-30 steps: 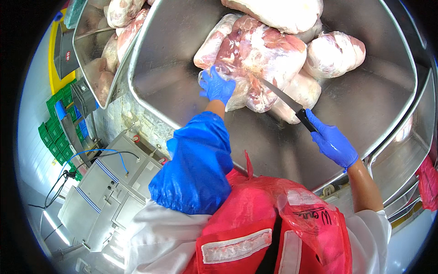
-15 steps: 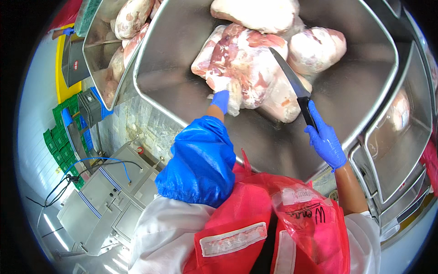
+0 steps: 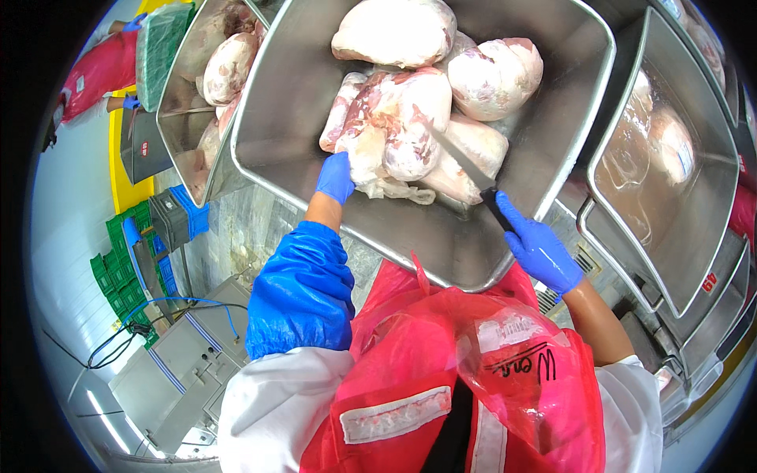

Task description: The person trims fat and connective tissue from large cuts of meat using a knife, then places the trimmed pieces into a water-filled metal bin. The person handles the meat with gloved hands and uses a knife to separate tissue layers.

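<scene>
Head view shows the right hand (image 3: 546, 254) wrapped round the knife (image 3: 467, 162), best angled clear of the left hand (image 3: 336, 178), its grip unclear, at the near-left edge of the meat (image 3: 394, 126) inside the steel bin (image 3: 288, 102).

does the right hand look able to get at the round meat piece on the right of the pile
Probably yes, for a touch: the open right side of the bin seems to leave the right hand a way up to the round meat piece. Grasping looks harder, as the hand holds a knife.
</scene>
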